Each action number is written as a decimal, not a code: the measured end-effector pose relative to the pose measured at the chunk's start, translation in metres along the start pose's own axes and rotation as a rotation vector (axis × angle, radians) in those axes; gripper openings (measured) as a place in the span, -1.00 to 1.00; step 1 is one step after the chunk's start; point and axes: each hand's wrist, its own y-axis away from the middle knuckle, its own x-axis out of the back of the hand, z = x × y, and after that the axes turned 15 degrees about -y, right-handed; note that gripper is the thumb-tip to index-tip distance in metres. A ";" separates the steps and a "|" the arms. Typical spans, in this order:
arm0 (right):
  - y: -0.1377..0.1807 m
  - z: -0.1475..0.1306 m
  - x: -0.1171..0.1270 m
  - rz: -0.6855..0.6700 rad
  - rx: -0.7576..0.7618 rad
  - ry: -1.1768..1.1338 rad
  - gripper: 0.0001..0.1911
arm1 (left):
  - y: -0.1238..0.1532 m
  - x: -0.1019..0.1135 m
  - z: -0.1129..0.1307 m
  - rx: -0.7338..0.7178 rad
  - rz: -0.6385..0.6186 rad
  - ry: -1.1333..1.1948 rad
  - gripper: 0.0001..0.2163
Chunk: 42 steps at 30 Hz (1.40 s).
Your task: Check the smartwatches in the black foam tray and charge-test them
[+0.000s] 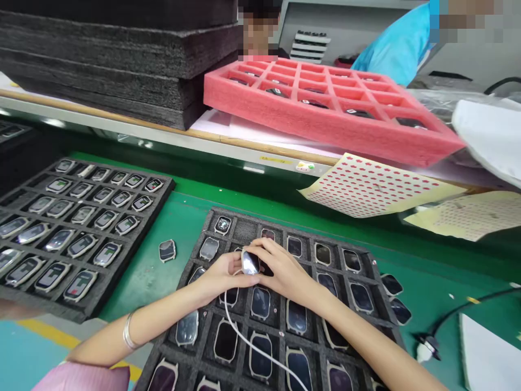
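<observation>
Over the far middle of the dark tray [244, 225], a watch [249, 262] is pinched between both grips, the left hand [220, 276] at its 9 o'clock and the right hand [283, 269] at 3, its cable [244, 339] trailing toward 6.

The green bench [163, 282] carries a left foam tray [118, 169] and a middle foam tray [248, 220], a loose watch [167, 250] between them, and a black cable [468, 309] at right.
</observation>
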 end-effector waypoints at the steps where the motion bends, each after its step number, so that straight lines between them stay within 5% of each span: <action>1: 0.001 0.001 -0.002 -0.012 0.006 0.025 -0.53 | 0.000 0.000 -0.001 -0.024 0.023 -0.044 -0.64; 6: 0.006 -0.001 -0.013 0.035 0.085 0.163 -0.58 | 0.002 0.000 -0.003 -0.118 0.122 -0.200 -0.78; 18: 0.008 0.003 -0.015 0.137 0.115 -0.006 -0.54 | 0.002 0.006 0.000 -0.087 -0.015 -0.137 -0.68; 22: 0.007 0.005 -0.013 0.132 0.100 -0.271 -0.46 | 0.005 0.007 0.003 -0.006 -0.079 -0.086 -0.68; 28: 0.007 0.012 -0.017 0.134 -0.022 -0.901 -0.64 | 0.009 0.012 0.013 -0.008 -0.279 0.041 -0.71; 32: 0.007 0.013 -0.019 0.125 -0.012 -1.054 -0.67 | 0.013 0.009 0.012 -0.008 -0.296 0.010 -0.71; 37: 0.007 0.008 -0.008 0.057 -0.005 -0.858 -0.66 | 0.012 0.004 0.008 -0.044 -0.105 -0.131 -0.69; 42: 0.007 0.005 -0.008 0.059 0.090 -0.505 -0.42 | 0.005 0.006 0.002 -0.108 0.053 -0.181 -0.71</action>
